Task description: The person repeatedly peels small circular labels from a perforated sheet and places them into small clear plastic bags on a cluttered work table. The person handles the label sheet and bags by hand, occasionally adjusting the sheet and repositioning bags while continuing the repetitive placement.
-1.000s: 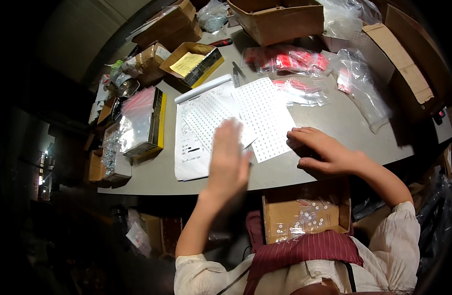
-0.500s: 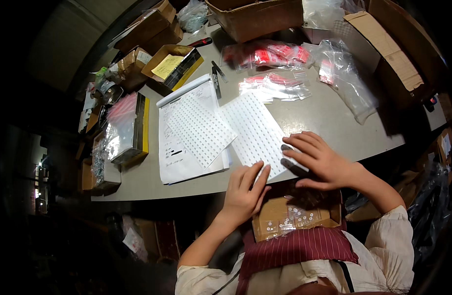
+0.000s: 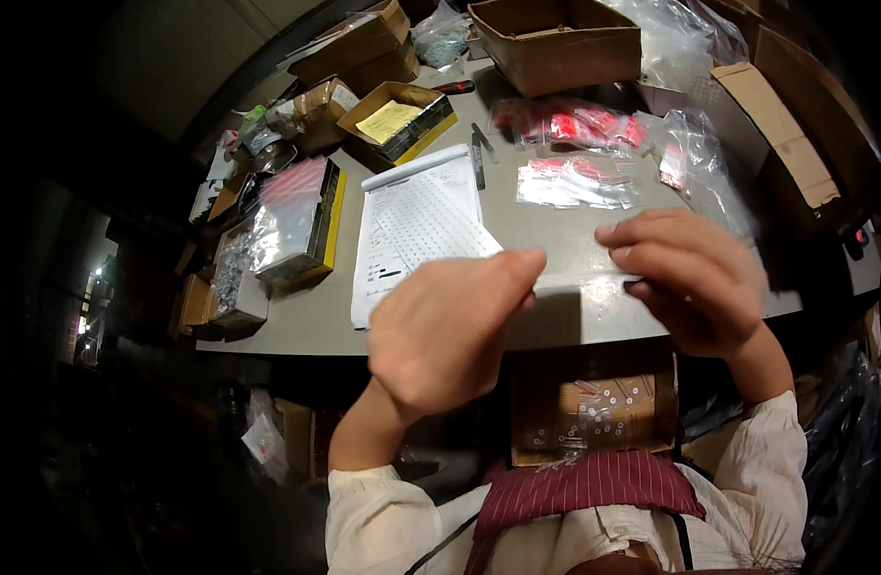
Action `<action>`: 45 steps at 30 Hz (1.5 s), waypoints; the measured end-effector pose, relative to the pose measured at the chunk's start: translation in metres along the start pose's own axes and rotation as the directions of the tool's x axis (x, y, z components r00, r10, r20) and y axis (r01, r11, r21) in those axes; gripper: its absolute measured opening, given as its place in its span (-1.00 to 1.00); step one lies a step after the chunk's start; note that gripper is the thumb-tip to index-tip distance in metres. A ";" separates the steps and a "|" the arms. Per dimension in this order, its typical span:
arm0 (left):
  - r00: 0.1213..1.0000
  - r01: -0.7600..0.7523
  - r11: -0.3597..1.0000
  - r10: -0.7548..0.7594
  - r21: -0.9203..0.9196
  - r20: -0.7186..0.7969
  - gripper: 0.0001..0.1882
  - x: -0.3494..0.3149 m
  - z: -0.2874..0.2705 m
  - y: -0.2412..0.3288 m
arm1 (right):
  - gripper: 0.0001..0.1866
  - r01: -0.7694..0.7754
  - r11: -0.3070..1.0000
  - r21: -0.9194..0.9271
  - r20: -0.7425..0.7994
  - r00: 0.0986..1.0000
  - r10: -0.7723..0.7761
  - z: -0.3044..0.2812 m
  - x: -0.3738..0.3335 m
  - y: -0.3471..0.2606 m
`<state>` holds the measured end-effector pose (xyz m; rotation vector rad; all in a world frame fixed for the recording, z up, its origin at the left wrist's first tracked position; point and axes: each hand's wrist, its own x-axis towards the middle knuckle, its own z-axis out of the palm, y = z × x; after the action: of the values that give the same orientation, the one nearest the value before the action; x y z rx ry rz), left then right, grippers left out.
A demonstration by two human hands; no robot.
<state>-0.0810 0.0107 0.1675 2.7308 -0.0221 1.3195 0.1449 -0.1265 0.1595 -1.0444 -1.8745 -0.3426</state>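
Raised above the table's front edge, my left hand (image 3: pixel 445 326) is closed, thumb pressed against the fingers. Opposite it, my right hand (image 3: pixel 699 278) curls inward with thumb and fingers close together. Between them a white sheet of small printed labels (image 3: pixel 582 280) shows almost edge-on as a thin pale line, held at both ends. A second label sheet (image 3: pixel 436 222) lies on a writing pad (image 3: pixel 371 287) left of centre. Below my hands, an open cardboard box (image 3: pixel 529 383) against my lap contains small clear bags (image 3: pixel 608 407) with white round pieces.
Red-edged zip bags (image 3: pixel 577 182) lie beyond my hands, with a larger bundle (image 3: pixel 575 125) behind them. Two markers (image 3: pixel 479 158) lie by the pad. A box with yellow paper (image 3: pixel 388 122), a box of bags (image 3: pixel 301 225) and a large carton (image 3: pixel 556 53) stand around.
Both hands have lifted the label sheet off the table, tilting it from face-up to nearly edge-on. The view has shifted, so the tabletop things appear further right.
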 end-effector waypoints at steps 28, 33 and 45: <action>0.340 0.859 -0.224 -0.422 -0.461 0.840 -0.67 -0.040 0.139 -0.066 | -0.68 -0.685 0.458 0.566 0.320 0.695 0.644 0.023 -0.112 0.074; 0.415 0.852 -0.070 -0.513 -0.519 0.751 -0.76 -0.032 0.139 -0.058 | -0.64 -0.737 0.261 0.623 0.377 0.576 0.725 0.015 -0.097 0.074; 0.538 0.815 0.176 -0.582 -0.552 0.609 -0.75 -0.024 0.135 -0.039 | -0.80 -0.789 0.172 0.589 0.426 0.485 0.764 0.024 -0.099 0.078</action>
<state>0.0118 0.0343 0.0623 1.6311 0.4782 0.4157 0.2117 -0.1167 0.0506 -1.2393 -1.0072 1.0233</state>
